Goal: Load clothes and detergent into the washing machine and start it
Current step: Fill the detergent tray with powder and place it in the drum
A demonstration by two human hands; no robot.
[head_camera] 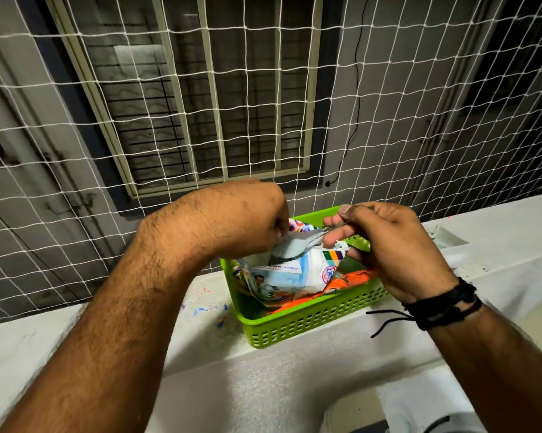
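Here, I had both hands on the detergent pouch point(290, 270), which stood in the green plastic basket point(310, 320) on the white ledge point(201, 348), at twelve o'clock from me. My left hand point(251, 220) had its grip pinched on the pouch's top edge at the ten o'clock side; my right hand point(398, 245) pinched the opposite flap at two o'clock. To open it well, I judged I should pull the two lips apart evenly and keep the mouth upright, so no powder spilled into the basket. The pouch was glossy, crinkled film, pale blue and white with coloured stripes. An orange packet point(348, 284) lay beside it. The basket wall was a stiff perforated lattice. The ledge looked rough and paint-flecked. White knotted netting point(388, 120) hung behind.
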